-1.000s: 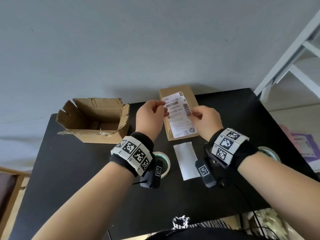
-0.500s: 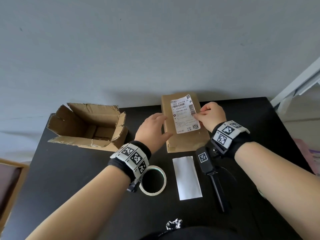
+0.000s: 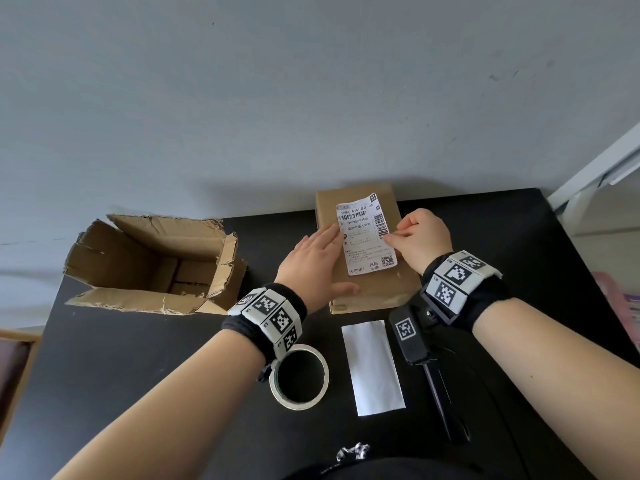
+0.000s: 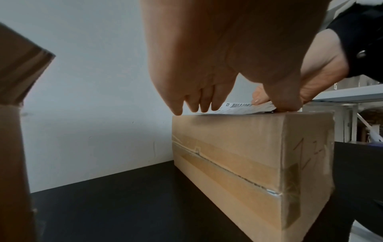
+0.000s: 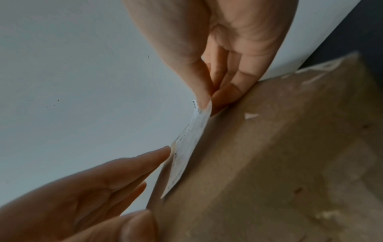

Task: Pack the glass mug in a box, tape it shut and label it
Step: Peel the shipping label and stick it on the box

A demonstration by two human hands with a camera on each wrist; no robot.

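While your right hand pinches the right edge of the shipping label between thumb and fingertip, your left hand lies flat, fingers straight, on the sealed box beside the label's left edge. That taped box sits on the black table, far side, middle; the mug is not visible.

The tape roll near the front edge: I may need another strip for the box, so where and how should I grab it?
Pinch the ring wall of the tape roll, thumb inside the open core, fingers outside. It lies flat on the black table, so come straight down from above. The left hand is nearer, its wrist just over the roll's far rim.
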